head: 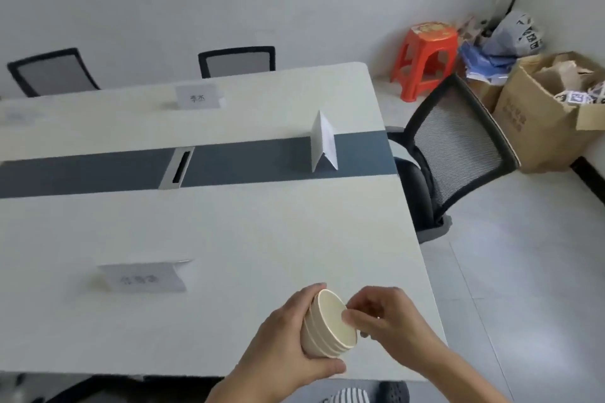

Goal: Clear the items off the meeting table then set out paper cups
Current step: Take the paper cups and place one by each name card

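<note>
A short stack of cream paper cups (329, 325) lies on its side above the near right corner of the white meeting table (245, 222). My left hand (288, 347) wraps around the stack from below and behind. My right hand (383, 317) pinches the rim of the outermost cup with thumb and fingertips. Three folded white name cards stand on the table: one near me (144, 278), one on the dark centre strip (322, 142) and one at the far side (198, 96).
A cable slot (178, 167) sits in the grey centre strip. A black mesh chair (455, 154) stands at the table's right end and two more (237, 60) at the far side. An orange stool (425, 59), bags and a cardboard box (543, 114) fill the right corner.
</note>
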